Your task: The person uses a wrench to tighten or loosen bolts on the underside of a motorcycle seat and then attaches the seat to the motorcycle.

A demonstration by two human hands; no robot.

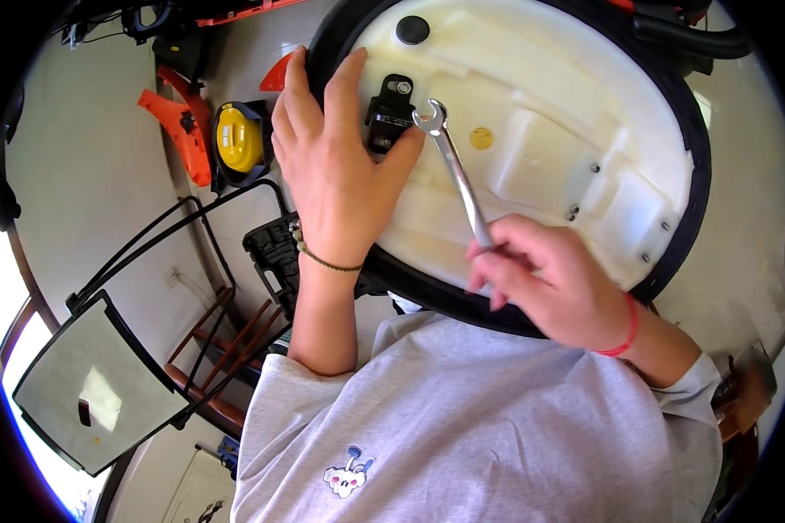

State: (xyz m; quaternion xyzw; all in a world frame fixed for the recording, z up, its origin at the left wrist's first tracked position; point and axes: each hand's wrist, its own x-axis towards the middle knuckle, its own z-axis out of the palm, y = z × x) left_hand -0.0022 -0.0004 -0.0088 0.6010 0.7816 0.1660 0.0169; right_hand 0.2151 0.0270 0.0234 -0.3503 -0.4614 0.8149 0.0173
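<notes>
My left hand [331, 161] rests on the left of a white plastic oval panel [523, 70] with a black rim, fingers apart and curved, thumb beside a black metal bracket [392, 100] with bolts. My right hand [541, 279] is closed round a silver open-ended wrench [458, 183], whose head lies just right of the bracket, by my left thumb. Whether it touches a bolt I cannot tell. A black round cap [412, 30], a yellow disc [481, 138] and several small bolts [595, 167] are on the panel.
Orange plastic parts [183, 122] and a yellow-and-black piece [240, 144] sit to the left. Below them are a black tool case [266, 261], a black metal frame with a light panel [96, 375] and wooden furniture [218, 349]. A black curved part [689, 35] lies at the upper right.
</notes>
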